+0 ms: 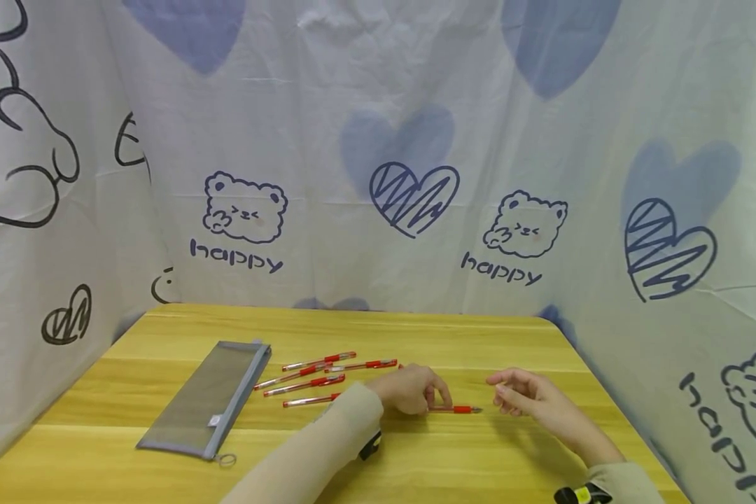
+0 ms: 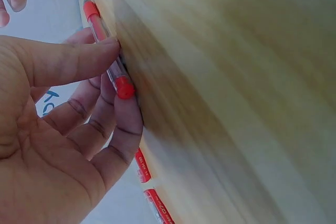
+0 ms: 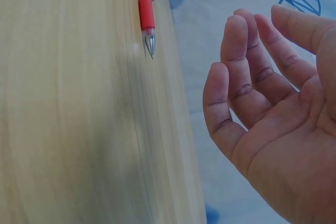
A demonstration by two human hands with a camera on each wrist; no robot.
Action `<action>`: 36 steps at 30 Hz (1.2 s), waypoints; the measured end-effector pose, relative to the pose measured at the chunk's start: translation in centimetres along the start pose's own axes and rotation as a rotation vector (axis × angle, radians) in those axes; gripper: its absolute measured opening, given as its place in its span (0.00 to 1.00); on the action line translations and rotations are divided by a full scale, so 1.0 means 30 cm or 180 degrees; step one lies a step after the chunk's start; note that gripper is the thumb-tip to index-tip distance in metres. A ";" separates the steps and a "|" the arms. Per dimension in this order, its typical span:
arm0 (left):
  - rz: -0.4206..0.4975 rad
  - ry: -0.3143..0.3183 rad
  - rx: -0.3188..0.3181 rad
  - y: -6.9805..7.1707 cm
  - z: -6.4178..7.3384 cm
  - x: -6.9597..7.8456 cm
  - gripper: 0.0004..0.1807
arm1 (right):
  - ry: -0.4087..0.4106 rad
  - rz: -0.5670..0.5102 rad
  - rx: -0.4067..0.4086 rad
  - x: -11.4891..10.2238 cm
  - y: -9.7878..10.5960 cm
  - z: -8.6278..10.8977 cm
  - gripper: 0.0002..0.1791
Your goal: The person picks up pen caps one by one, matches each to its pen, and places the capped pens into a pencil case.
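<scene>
My left hand (image 1: 409, 389) pinches a clear-barrelled red gel pen (image 1: 461, 409) between thumb and fingers, low over the table. The pen lies sideways, its bare metal tip pointing right, toward my other hand. In the left wrist view the thumb presses on the clear barrel, and the red end plug (image 2: 125, 87) sticks out toward the camera. My right hand (image 1: 532, 396) is just right of the tip, fingers loosely bent and holding nothing. Several similar red pens (image 1: 305, 385) lie left of my left hand, some partly hidden behind it.
A grey mesh zip pouch (image 1: 195, 399) lies flat on the left of the wooden table (image 1: 479, 462), with a ring (image 1: 225, 460) at its near corner. Printed cloth (image 1: 327, 140) hangs behind the table and at both sides.
</scene>
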State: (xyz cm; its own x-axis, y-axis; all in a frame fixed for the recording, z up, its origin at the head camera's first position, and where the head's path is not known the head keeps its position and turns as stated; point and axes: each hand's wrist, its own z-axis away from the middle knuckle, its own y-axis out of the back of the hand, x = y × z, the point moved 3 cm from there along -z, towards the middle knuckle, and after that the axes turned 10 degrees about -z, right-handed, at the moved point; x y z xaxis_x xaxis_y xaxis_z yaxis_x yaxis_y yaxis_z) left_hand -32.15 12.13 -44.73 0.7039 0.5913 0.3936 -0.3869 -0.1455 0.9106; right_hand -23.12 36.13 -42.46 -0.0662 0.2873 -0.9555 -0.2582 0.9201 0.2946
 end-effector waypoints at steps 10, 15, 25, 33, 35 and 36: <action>-0.0157 -0.0046 -0.0120 0.013 0.034 -0.007 0.30 | 0.0036 -0.0056 -0.0030 0.005 -0.003 -0.009 0.26; -0.0180 0.0019 -0.0160 0.027 0.063 -0.015 0.31 | -0.0016 -0.0090 -0.0039 0.006 -0.004 -0.024 0.27; -0.0159 0.0057 -0.0160 0.035 0.103 -0.061 0.30 | -0.0179 -0.0047 -0.0030 0.010 -0.017 -0.073 0.29; -0.0279 -0.0051 -0.0144 0.062 0.149 -0.086 0.31 | -0.0155 -0.0039 -0.0051 0.017 -0.033 -0.120 0.27; -0.0282 -0.0043 -0.0143 0.072 0.165 -0.091 0.32 | -0.0122 -0.0037 -0.0079 0.019 -0.037 -0.133 0.27; -0.0278 -0.0032 -0.0142 0.077 0.174 -0.094 0.32 | -0.0117 -0.0035 -0.0086 0.020 -0.039 -0.139 0.27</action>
State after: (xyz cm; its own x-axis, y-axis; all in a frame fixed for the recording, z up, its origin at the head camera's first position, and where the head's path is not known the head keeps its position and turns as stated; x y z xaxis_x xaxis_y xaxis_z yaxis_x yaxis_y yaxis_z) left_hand -31.91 5.97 -43.07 0.7420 0.5922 0.3143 -0.3497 -0.0582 0.9351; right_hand -26.88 34.11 -43.42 -0.0280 0.2872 -0.9575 -0.2848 0.9158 0.2830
